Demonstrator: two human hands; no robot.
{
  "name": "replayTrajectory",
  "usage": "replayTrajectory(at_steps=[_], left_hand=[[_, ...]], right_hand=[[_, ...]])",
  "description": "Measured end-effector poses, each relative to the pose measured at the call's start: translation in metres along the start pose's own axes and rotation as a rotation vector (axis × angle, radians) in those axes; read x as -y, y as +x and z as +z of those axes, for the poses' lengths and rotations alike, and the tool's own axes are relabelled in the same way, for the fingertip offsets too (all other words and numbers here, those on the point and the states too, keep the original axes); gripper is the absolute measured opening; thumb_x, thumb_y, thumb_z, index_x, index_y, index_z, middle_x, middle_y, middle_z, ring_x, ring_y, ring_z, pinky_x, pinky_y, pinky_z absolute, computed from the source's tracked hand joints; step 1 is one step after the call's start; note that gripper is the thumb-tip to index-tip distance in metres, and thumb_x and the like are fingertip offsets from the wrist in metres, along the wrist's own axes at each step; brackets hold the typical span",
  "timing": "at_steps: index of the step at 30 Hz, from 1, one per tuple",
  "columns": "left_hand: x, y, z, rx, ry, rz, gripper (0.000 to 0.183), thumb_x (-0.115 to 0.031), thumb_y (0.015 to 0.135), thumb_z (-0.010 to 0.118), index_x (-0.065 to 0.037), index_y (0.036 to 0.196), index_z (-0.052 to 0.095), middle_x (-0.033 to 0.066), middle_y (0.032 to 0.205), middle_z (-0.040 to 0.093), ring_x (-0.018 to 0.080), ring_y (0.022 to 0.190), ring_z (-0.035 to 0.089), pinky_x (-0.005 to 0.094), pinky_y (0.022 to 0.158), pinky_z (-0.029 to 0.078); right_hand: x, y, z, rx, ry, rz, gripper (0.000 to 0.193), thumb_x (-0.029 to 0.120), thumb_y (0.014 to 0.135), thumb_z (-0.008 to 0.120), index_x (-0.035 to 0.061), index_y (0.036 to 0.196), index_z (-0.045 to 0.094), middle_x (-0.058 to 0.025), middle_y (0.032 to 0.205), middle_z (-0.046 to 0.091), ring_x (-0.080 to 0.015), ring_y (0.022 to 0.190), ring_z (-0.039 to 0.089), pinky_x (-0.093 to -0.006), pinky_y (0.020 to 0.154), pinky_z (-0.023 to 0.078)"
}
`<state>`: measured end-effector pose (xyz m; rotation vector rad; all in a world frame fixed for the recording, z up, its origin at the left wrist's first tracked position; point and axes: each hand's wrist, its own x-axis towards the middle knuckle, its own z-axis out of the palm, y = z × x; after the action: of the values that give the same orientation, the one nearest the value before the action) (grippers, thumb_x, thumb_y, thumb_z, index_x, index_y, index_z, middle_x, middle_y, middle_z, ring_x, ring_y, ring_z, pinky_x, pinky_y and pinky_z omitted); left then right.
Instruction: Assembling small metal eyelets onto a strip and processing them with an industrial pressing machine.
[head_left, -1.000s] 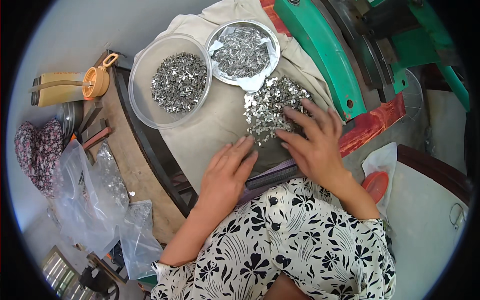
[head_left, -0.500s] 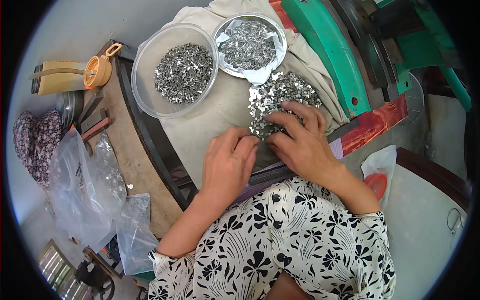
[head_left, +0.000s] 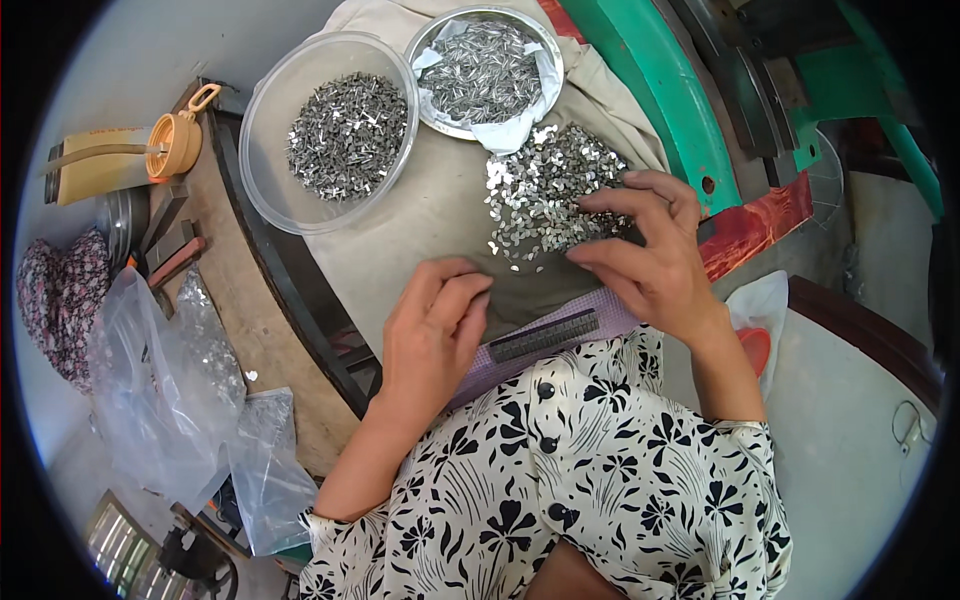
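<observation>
A pile of small flat metal pieces, some shiny and some dark, lies spread on the beige cloth. At the pile's right edge is my right hand, its thumb and index finger apart with a gap between them; I see nothing held there. My left hand rests lower left of the pile, fingers curled and pressed together; whatever they may hold is hidden. On purple cloth between my forearms lies a dark ribbed strip.
A clear plastic tub of grey metal bits and a steel bowl of shiny slivers stand beyond the pile. A green machine frame rises at right. Plastic bags and an orange-lidded container are at left.
My hands have moved apart: the right shifted right off the pile's near edge, the left slightly left. The dark ribbed strip now shows fully between them.
</observation>
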<state>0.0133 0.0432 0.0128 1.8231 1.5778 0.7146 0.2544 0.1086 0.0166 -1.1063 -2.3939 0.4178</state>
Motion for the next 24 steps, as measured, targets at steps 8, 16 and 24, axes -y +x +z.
replayTrajectory(at_steps=[8, 16, 24], left_hand=[[-0.001, 0.004, 0.008, -0.060, 0.107, 0.075, 0.016, -0.005, 0.078, 0.073, -0.007, 0.094, 0.067, 0.0053, 0.102, 0.061, 0.0252, 0.084, 0.062, 0.0368, 0.074, 0.048], [-0.005, 0.019, 0.016, -0.022, 0.251, 0.107, 0.018, -0.007, 0.076, 0.074, -0.007, 0.093, 0.068, 0.0054, 0.095, 0.060, 0.0250, 0.086, 0.059, 0.0369, 0.075, 0.044], [-0.005, 0.010, 0.013, -0.049, 0.056, -0.065, 0.019, -0.004, 0.075, 0.073, -0.006, 0.093, 0.067, 0.0055, 0.099, 0.060, 0.0257, 0.087, 0.060, 0.0376, 0.077, 0.045]], right_hand=[[0.015, 0.016, 0.012, 0.150, -0.019, -0.078, 0.014, 0.017, 0.069, 0.078, 0.0146, 0.081, 0.071, 0.0012, 0.121, 0.061, -0.0278, 0.121, 0.047, -0.0442, 0.101, 0.032], [0.027, 0.003, 0.020, 0.067, -0.091, 0.062, 0.017, 0.017, 0.069, 0.080, 0.0131, 0.081, 0.069, 0.0018, 0.120, 0.061, -0.0286, 0.122, 0.046, -0.0441, 0.099, 0.029], [0.041, -0.031, 0.023, -0.019, -0.003, -0.081, 0.022, 0.023, 0.061, 0.081, 0.0209, 0.080, 0.070, 0.0052, 0.117, 0.064, -0.0269, 0.119, 0.046, -0.0448, 0.094, 0.033]])
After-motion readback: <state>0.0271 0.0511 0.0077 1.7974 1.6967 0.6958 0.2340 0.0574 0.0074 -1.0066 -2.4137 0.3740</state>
